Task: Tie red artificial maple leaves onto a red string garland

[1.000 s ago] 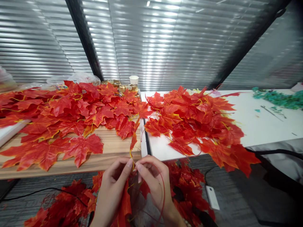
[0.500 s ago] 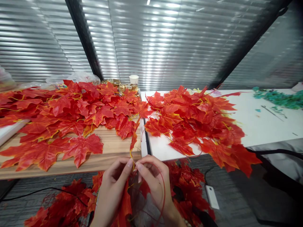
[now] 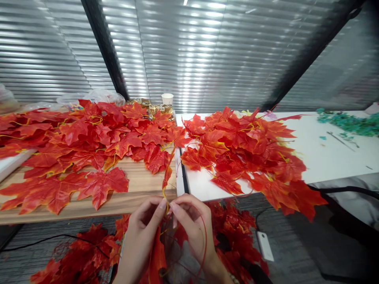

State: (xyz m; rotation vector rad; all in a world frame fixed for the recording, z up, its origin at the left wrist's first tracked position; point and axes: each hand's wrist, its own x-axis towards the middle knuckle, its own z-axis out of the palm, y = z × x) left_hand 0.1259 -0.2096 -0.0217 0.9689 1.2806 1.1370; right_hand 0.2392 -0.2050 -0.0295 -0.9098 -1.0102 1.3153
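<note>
Stem (image 3: 164, 193) in 2 hands (image 3: 142, 232) (image 3: 195, 230); packets (image 3: 161, 111) lettered.

Glossy plastic-looking red leaves (image 3: 103, 185); smooth striped wood-look tabletop (image 3: 139, 177)

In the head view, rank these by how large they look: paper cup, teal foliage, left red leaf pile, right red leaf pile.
Largest to smallest:
Left red leaf pile
Right red leaf pile
Teal foliage, partly cut off
Paper cup
</note>
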